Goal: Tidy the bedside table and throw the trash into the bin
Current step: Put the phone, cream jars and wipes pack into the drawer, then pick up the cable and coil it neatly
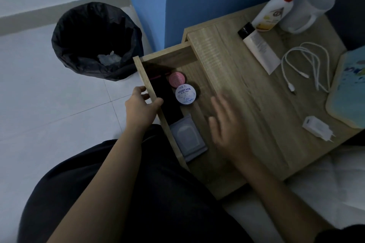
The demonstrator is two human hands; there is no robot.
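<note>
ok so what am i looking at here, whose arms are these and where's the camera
No machine: this is one picture from a camera worn on a person's head, looking down at their own arms. The left hand grips the front of an open drawer in a bedside table. The right hand, blurred, is open above the table and holds nothing. The drawer holds a pink jar, a white jar and a grey packet. On top are a bottle, tube, mug, cable and charger. A bin stands on the floor.
</note>
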